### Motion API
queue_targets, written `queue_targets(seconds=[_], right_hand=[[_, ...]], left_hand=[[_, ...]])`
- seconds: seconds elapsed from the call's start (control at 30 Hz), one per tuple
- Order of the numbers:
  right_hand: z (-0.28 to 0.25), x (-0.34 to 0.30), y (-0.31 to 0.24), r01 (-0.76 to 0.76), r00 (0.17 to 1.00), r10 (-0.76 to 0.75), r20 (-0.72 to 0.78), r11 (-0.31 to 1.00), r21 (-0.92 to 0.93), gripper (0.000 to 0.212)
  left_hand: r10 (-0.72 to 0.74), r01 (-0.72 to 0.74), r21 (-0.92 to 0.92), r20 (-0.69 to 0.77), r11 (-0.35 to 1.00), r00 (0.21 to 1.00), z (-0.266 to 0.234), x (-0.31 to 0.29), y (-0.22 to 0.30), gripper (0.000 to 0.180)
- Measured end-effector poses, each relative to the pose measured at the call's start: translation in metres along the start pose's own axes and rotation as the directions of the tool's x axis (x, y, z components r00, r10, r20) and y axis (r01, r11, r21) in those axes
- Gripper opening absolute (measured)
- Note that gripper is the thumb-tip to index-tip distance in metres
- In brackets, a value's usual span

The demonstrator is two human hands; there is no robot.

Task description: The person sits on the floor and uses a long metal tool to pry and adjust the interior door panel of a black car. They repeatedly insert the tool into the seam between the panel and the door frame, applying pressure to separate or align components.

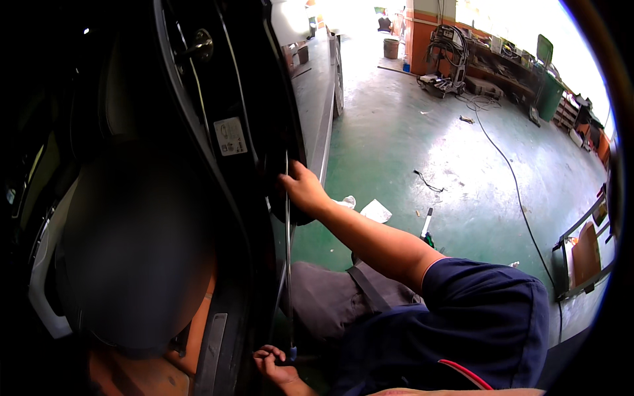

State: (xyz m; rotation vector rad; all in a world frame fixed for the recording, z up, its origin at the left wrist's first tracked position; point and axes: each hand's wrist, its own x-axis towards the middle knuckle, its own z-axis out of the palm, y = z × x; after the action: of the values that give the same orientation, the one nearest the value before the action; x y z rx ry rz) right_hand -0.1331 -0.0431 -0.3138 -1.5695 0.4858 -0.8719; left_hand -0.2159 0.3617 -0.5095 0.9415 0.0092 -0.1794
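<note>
My right hand [305,187] reaches across to the edge of a black car door [254,86]. Its fingers are closed on the upper part of a long, thin metal rod [288,264], which stands nearly upright along the door edge. A blue tip [292,354] caps the rod's lower end. Low down, my left hand [279,371] is beside that tip, palm turned up and fingers curled in. Whatever lies in those fingers, if anything, is lost in shadow. A white label [230,136] is stuck on the dark panel above.
A dark, blurred car seat [135,257] and door sill [212,350] are at left. White paper [376,211] and a marker-like object [427,222] lie on the green floor. A black cable [505,158] runs past a metal frame [584,254]. Cable-hung equipment [448,63] stands behind.
</note>
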Motion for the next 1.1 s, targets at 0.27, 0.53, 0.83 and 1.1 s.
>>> queue_targets(seconds=[0.27,0.53,0.83,1.1], right_hand=[[0.003,-0.005,-0.001,-0.158,0.985,0.117,0.126,0.902,0.401,0.027],[0.015,0.006,-0.001,-0.176,0.98,0.197,-0.023,0.914,0.366,0.02],[0.003,0.014,0.062,0.143,0.958,-0.195,-0.211,0.96,-0.241,0.035],[0.01,-0.026,0.053,-0.18,0.983,0.17,0.069,0.967,0.181,0.042]], left_hand=[[0.095,-0.094,-0.084,0.005,0.992,0.995,0.051,0.017,-0.02,0.01],[-0.218,0.241,-0.379,0.103,0.893,0.971,0.045,0.012,-0.053,0.037],[-0.488,0.535,-0.058,0.336,0.843,0.806,0.029,0.029,-0.114,0.019],[-0.351,0.392,0.015,0.479,0.92,0.805,0.054,0.061,-0.136,0.019]])
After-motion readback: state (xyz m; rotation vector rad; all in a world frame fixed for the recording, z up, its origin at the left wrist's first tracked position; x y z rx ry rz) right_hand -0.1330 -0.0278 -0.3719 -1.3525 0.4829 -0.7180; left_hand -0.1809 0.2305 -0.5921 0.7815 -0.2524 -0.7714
